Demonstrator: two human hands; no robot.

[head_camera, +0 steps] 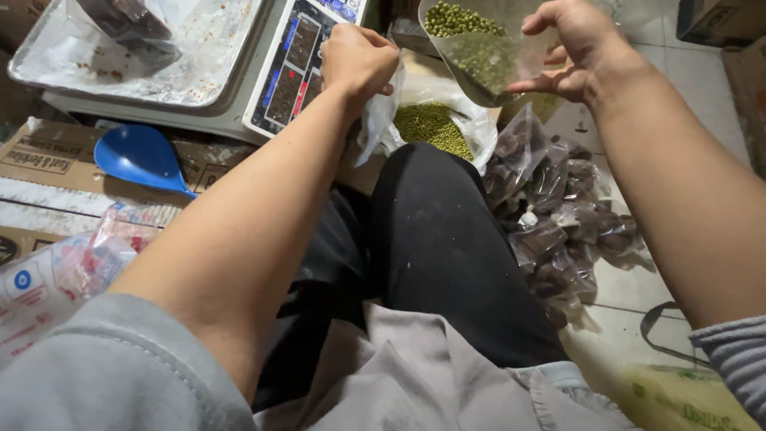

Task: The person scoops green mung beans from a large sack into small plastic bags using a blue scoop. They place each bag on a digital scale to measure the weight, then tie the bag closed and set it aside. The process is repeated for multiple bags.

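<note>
green beans in a small clear bag [477, 49] at upper centre are held up by the half-open right hand [578, 49], while the closed left hand [357, 60] grips the big bag [435, 120] edge, keeping it open.

two hands [357, 60], one blue scoop [140, 156], one scale [239, 112]
</note>
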